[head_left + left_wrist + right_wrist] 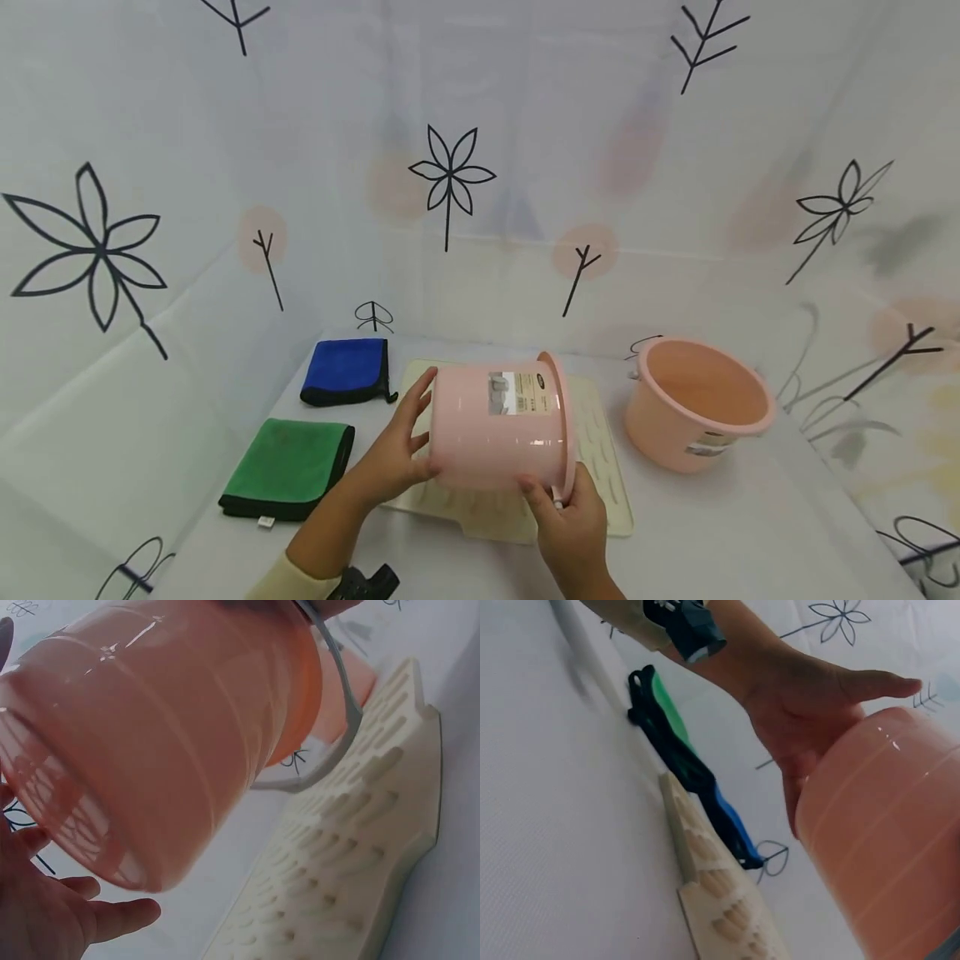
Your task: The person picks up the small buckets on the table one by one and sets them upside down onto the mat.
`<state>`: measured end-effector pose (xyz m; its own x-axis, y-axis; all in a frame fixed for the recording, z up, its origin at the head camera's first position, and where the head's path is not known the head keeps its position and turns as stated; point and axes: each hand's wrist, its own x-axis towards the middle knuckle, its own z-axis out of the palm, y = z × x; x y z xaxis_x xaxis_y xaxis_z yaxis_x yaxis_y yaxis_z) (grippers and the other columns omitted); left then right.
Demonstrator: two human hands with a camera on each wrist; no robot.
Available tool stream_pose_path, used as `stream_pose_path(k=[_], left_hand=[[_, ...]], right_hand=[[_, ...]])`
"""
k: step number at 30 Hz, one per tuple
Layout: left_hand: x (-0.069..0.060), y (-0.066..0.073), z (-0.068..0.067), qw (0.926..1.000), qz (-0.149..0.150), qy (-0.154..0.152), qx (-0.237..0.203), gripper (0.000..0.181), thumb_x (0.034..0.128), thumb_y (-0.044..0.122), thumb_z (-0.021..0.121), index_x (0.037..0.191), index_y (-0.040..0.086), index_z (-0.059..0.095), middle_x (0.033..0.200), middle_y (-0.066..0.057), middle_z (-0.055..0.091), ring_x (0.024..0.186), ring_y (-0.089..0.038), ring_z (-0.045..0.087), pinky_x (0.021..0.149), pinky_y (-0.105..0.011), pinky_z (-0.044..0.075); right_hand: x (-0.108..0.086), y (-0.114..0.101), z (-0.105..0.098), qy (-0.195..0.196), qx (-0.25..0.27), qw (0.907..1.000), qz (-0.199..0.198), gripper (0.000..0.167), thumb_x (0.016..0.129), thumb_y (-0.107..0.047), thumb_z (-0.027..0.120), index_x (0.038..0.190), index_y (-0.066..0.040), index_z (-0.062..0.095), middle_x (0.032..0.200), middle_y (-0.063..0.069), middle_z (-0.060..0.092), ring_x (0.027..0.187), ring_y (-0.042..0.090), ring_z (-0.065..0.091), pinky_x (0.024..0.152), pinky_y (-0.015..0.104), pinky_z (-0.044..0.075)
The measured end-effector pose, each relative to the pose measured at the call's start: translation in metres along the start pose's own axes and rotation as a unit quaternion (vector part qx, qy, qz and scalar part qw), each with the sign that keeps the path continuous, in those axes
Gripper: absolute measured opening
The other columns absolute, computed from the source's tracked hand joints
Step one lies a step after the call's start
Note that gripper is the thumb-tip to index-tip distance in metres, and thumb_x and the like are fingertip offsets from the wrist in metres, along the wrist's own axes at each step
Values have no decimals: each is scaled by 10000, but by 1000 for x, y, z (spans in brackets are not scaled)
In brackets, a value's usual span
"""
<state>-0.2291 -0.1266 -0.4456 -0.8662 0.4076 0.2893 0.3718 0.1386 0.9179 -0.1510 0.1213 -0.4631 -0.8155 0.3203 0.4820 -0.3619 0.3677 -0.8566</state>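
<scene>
A person's left hand [393,454] reaches forward and to the right from a cream sleeve [292,583], its fingers spread and fairly straight against the base end of a pink bucket [487,454]; they touch it without curling round it. The right hand [573,533] comes up from the lower edge of the head view and grips the bucket at its rim end, the thumb on the outer wall just beside the rim.

The bucket is between the two hands, tipped on its side and raised above a cream drying mat [603,450], its base toward the left hand and its mouth toward the right. A paper label [517,393] faces upward on its wall, and in the left wrist view a grey handle [351,694] hangs in a loop from the rim end.

The mat lies on the white table [750,533] beneath. Well to the right of the right hand stands a second bucket [663,429], upright. Left of the mat lie a folded blue cloth [345,367] and, nearer the left forearm, a green cloth [288,458].
</scene>
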Motion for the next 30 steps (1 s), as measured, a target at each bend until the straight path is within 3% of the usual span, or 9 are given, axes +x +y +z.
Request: stream_pose_path(k=[4, 8, 15, 19, 25, 30], left_hand=[[5, -2, 11, 9998, 62, 5, -169, 1169, 761, 816, 721, 1648, 507, 25, 1764, 36, 36, 1590, -448, 175, 1096, -699, 427], [5, -9, 18, 9990, 67, 82, -443, 1226, 755, 786, 753, 1636, 521, -57, 1759, 6, 8, 1502, -432, 329, 1066, -631, 491], [-5, -13, 22, 9960, -172, 382, -786, 1188, 820, 549, 815, 1624, 545, -60, 1736, -53, 93, 1319, -376, 496, 995, -509, 568], [-8, -15, 23, 9932, -73, 469, -1068, 1138, 856, 455, 781, 1633, 531, -47, 1709, -89, 148, 1245, -370, 530, 932, -398, 590], [-6, -18, 24, 9895, 339, 610, -1268, 1144, 870, 407, 767, 1655, 473, -63, 1729, -120, 102, 1304, -384, 482, 948, -332, 575], [-8, -18, 24, 9884, 371, 732, -1275, 1130, 875, 380, 754, 1663, 453, -52, 1706, -145, 147, 1270, -374, 506, 926, -331, 588]], right_hand=[[-1, 0, 1, -21, 79, 10000, 27, 296, 830, -38, 867, 974, -39, 608, 754, -49, 625, 599, 68, 521, 503, 228, 461], [-3, -1, 1, -135, 72, 9998, 103, 280, 844, -59, 861, 974, -52, 613, 743, -59, 604, 599, 65, 524, 499, 228, 467], [-9, 0, 6, -468, -60, 9989, -9, 286, 873, -82, 842, 1057, -42, 627, 854, -40, 673, 698, 50, 577, 583, 223, 518], [-11, -1, 7, -699, 81, 9975, -12, 299, 896, -91, 825, 1107, -44, 618, 938, -8, 721, 749, 53, 617, 625, 235, 551], [-10, 4, 4, -941, 550, 9926, -537, 361, 875, 1, 802, 1166, -34, 592, 979, 21, 711, 735, 47, 622, 568, 229, 551], [-7, 13, 1, -1334, 944, 9787, -1244, 467, 838, 103, 760, 1232, -5, 534, 1099, 70, 692, 873, 64, 650, 678, 222, 579]])
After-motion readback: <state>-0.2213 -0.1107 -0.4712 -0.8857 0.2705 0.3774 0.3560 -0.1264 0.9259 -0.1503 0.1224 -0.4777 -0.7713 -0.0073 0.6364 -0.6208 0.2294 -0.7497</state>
